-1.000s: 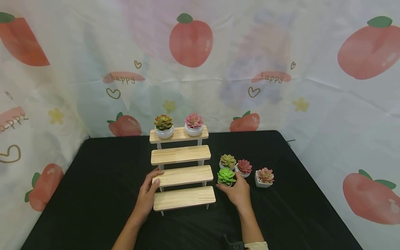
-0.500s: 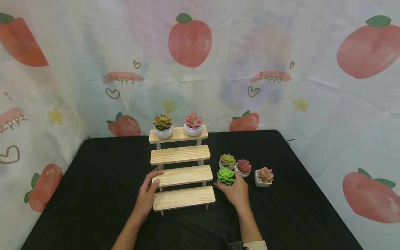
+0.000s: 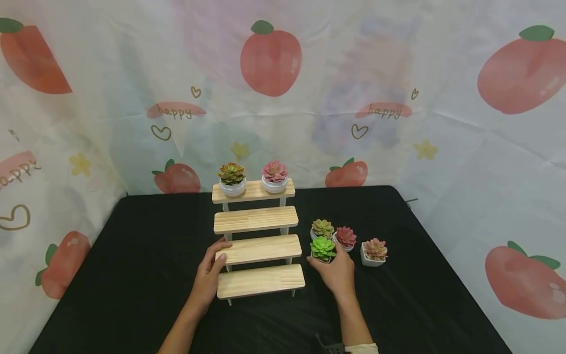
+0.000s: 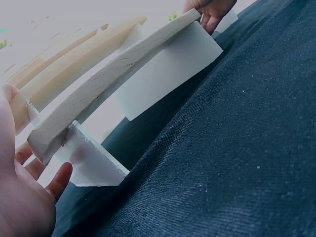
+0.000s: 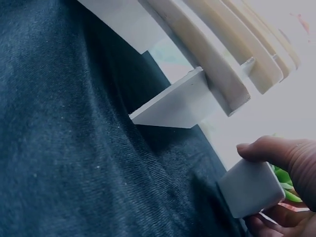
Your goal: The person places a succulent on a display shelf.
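Note:
A four-tier wooden display stand (image 3: pixel 261 280) with white supports stands mid-table. My left hand (image 3: pixel 210 268) grips its left end by the third tier from the top, thumb on the board's upper face. Beside the stand's right end, my right hand (image 3: pixel 339 275) holds a bright green potted succulent (image 3: pixel 323 247) between thumb and fingers. Its square white pot (image 5: pixel 252 187) shows in the right wrist view, tilted by the camera angle; whether it touches the cloth I cannot tell. On the top tier sit a yellow-red succulent (image 3: pixel 232 175) and a pink succulent (image 3: pixel 274 172), both in round white pots.
Close behind the held plant are a yellow-green succulent (image 3: pixel 322 228) and a dark red succulent (image 3: pixel 346 237). Farther right stands a pale pink succulent (image 3: pixel 376 250) in a square white pot. A black cloth (image 3: pixel 132 275) covers the table, with a peach-print curtain (image 3: pixel 309 132) behind.
The green succulent and my right hand's fingers have shifted slightly to the right, nearer the dark red one. My left hand and the stand have stayed put.

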The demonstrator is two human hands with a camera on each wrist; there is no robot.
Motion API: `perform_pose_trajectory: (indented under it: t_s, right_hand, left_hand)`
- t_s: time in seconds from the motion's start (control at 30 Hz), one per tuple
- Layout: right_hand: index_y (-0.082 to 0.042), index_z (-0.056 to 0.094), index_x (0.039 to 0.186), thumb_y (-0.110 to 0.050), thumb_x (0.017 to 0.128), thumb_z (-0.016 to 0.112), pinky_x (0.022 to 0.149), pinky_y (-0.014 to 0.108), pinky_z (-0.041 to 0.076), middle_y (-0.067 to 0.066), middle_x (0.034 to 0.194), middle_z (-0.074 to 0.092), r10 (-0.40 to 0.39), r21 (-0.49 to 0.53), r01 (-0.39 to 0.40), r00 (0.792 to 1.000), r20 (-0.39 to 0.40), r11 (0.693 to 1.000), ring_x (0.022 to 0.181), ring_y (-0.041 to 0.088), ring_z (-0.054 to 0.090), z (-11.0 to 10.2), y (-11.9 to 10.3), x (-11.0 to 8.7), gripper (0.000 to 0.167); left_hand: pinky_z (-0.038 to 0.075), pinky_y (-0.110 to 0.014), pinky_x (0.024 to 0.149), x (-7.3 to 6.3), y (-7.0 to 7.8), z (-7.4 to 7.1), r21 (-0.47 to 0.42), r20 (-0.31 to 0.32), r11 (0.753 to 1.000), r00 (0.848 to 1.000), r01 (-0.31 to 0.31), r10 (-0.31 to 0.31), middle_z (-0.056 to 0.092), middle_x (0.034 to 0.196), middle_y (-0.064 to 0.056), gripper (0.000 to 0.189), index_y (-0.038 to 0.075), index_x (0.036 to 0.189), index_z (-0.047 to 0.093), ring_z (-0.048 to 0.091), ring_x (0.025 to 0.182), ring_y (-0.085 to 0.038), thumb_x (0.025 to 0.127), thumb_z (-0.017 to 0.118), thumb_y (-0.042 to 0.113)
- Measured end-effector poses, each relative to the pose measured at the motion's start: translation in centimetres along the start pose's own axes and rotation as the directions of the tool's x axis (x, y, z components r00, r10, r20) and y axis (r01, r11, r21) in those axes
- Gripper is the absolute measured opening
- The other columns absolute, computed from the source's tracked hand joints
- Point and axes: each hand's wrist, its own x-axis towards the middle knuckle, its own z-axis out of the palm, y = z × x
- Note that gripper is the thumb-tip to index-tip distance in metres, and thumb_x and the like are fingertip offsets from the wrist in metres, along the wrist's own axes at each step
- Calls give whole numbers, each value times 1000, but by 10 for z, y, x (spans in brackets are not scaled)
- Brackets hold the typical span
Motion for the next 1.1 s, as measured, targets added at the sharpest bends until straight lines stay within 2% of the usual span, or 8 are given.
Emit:
perform_pose_trajectory:
  t_s: [0.3,0.73,1.1]
  right_hand:
    - [5,57,130,-17,72,96,97,57,48,31,125,65,-14,71,19,997,-79,997,116,45,64,-6,-11,-1,73]
    - [6,56,133,-15,76,93,102,56,45,30,131,63,-7,86,11,999,-53,996,123,42,60,-14,-16,-1,72]
    - [6,56,138,-8,77,92,102,57,46,29,138,55,-98,173,116,989,-114,978,123,45,59,-25,-32,0,72]
  left_hand:
    - [22,-63,114,1,-1,0,-1,4,1000,1000,9,-9,32,163,-12,31,11,140,55,20,152,-36,113,46,20]
    - [22,-63,114,-1,-1,1,0,-4,1000,1000,8,-8,32,162,-14,31,12,140,56,21,151,-37,113,47,22]
    - [24,-63,113,0,0,1,8,-7,1000,1000,8,-8,33,162,-15,31,12,140,56,23,151,-37,113,47,23]
